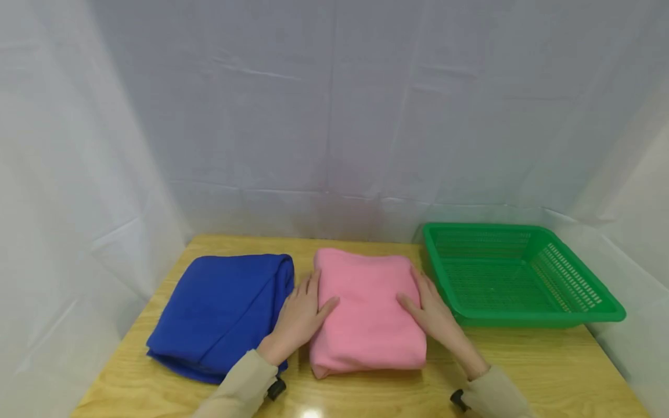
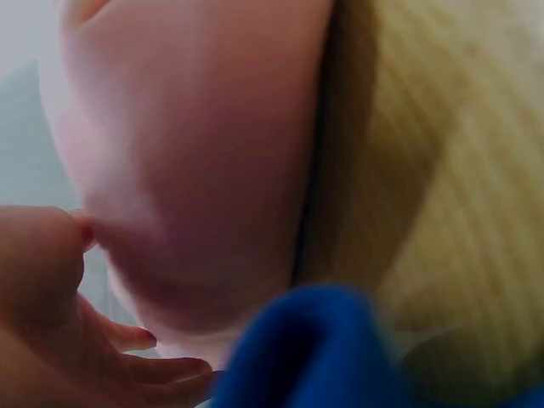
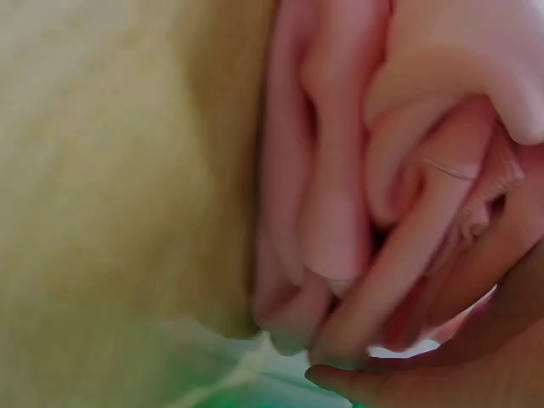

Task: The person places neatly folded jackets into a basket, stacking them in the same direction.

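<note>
A thick folded pink garment (image 1: 368,313) lies on the wooden table between my hands, its top smooth. In the right wrist view its side shows stacked fabric layers (image 3: 340,170), with a seam and a bit of ribbing. My left hand (image 1: 300,316) rests along the left side, fingers fairly straight and thumb on top. On the opposite side, my right hand (image 1: 431,310) touches the garment the same way, its thumb also on the top face. Left of my left hand sits a folded blue cloth item (image 1: 222,310), whose edge (image 2: 314,340) shows in the left wrist view.
A green plastic basket (image 1: 522,319) with slotted walls stands at the right, close beside my right hand. The wooden table (image 1: 528,360) runs back to a white sheet (image 1: 334,116), and similar sheets hang at both sides.
</note>
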### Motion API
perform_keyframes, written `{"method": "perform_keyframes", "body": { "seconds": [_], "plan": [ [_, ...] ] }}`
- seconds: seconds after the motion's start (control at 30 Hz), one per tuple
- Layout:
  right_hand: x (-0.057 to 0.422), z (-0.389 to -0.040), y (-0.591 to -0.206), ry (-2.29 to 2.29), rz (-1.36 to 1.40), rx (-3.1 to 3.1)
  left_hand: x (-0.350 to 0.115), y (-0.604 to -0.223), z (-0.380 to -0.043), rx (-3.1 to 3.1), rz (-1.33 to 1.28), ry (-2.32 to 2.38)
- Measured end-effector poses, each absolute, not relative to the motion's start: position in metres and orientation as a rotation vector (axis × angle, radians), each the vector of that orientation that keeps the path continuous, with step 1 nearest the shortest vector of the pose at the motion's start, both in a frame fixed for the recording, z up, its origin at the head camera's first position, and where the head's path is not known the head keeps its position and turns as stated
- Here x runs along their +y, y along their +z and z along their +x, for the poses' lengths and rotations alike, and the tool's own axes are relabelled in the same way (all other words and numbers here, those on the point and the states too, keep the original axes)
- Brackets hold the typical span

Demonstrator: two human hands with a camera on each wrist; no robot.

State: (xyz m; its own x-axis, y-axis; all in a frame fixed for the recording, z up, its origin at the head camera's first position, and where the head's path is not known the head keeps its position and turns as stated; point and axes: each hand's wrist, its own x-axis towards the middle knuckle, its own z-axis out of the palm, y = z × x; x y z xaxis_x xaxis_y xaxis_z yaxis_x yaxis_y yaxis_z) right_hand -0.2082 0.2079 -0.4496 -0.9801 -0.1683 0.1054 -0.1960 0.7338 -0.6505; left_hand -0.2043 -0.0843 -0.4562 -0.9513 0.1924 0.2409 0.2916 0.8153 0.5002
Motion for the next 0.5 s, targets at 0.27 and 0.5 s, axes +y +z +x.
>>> {"method": "perform_keyframes", "body": {
  "seconds": [0.27,0.5],
  "plan": [
    [0.212,-0.204,-0.462,1.303,0.116,-2.974,-0.083,-0.466,-0.201,-2.853,-0.378,-0.795],
    [0.214,-0.2,-0.466,1.441,0.021,-3.002,-0.082,-0.47,-0.194,-2.827,-0.379,-0.928]
  ]
}}
